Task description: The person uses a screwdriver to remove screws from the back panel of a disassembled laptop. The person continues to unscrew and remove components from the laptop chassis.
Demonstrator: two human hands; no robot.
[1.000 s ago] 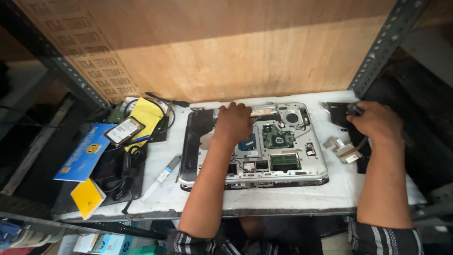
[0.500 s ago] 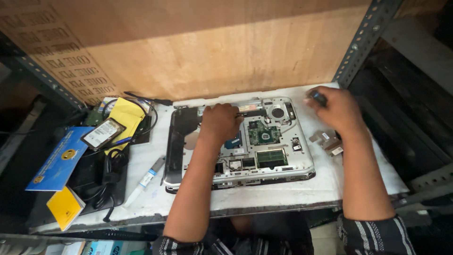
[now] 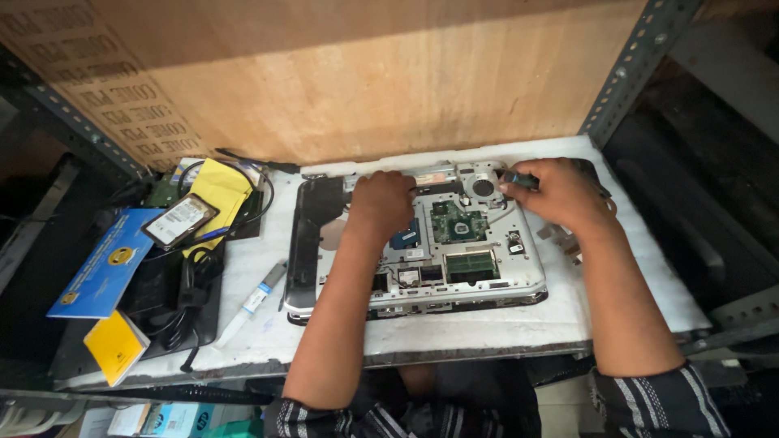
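Opened laptop base (image 3: 422,243) lies bottom-up in the middle of the white counter (image 3: 503,328), cover off. Inside the shell: 1 green board w/ chip, 1 round fan near the back edge, 1 memory stick toward the front, plus a dark empty bay at its left end. Left hand (image 3: 381,203) is curled, fingers pressed down on the back-centre of the shell. Right hand (image 3: 560,193) is closed around a dark-handled tool (image 3: 519,178), prob. a screwdriver, tip hidden, right beside the fan. Small metal brackets (image 3: 564,239) lie just right of the base, partly under the wrist.

Left of the base: 1 white syringe-like tube (image 3: 256,298), 1 bare hard drive (image 3: 179,219) on a yellow cloth (image 3: 227,185), 1 blue booklet (image 3: 105,264), 1 yellow booklet (image 3: 116,345), a bundle of black cables (image 3: 191,284).

Vs. 0.5 s ago: right hand has moved in from the counter's right-rear corner to the fan area; left hand stays put on the shell.
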